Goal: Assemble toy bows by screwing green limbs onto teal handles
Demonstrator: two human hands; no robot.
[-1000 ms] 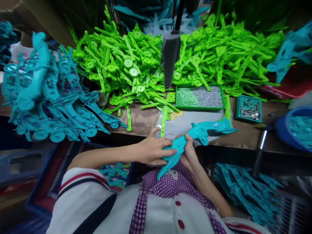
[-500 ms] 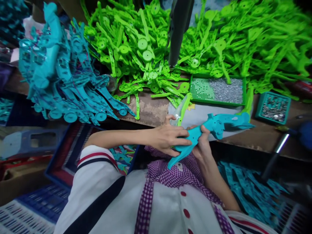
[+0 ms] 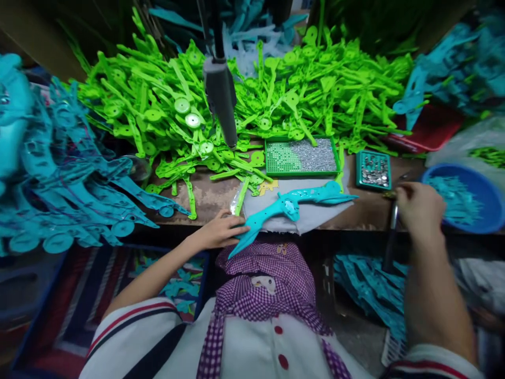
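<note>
Currently, the teal part [image 3: 290, 209] lies on the grey sheet [image 3: 321, 216] along the worktop's [image 3: 213, 196] front edge, its left tip jutting past that edge. The left hand [image 3: 223, 230] has its fingers on this tip; whether they pinch it, I cannot tell. The right hand [image 3: 422, 210], fingers curled, is at the hammer [image 3: 392, 231], whose handle sticks out over the front edge; whether it grips this is unclear. The lime pile [image 3: 177, 100] spreads toward the back edge.

Two hands [image 3: 221, 230] [image 3: 422, 208], one hammer [image 3: 390, 239], one blue basin [image 3: 492, 199]
</note>
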